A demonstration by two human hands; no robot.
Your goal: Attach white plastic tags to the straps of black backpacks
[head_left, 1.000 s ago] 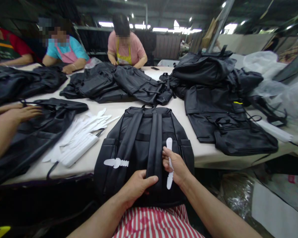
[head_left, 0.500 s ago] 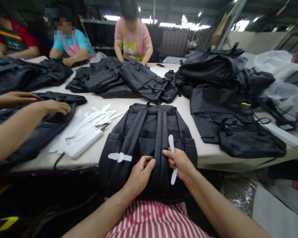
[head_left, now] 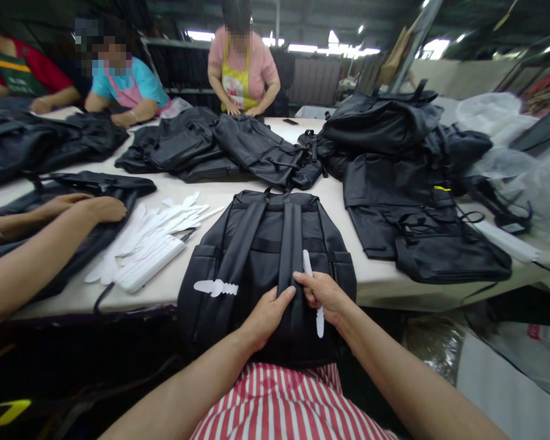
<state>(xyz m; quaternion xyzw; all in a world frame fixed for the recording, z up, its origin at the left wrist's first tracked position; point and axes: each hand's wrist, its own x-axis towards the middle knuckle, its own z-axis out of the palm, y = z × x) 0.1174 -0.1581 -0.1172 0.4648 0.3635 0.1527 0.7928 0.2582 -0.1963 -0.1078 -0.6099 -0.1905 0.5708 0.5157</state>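
Workshop desk [head_left: 332, 201], black bags all over. Pile of white strips [head_left: 151, 244] sits at 10 o'clock of the backpack [head_left: 256, 244], which lies straps-up at the near edge. Left hand [head_left: 268, 315]: fingers curled against the shoulder strap [head_left: 293, 244]; can't tell if they grip it. Right hand [head_left: 323, 296]: fingers clenched on a white strip [head_left: 319, 324], 3 o'clock of that strap.

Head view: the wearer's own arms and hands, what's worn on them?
Left hand and right hand are bare: no gloves, no watch or bracelet. Left forearm and right forearm are uncovered to the frame edge, so no sleeves show. A red-and-white striped garment shows between them.
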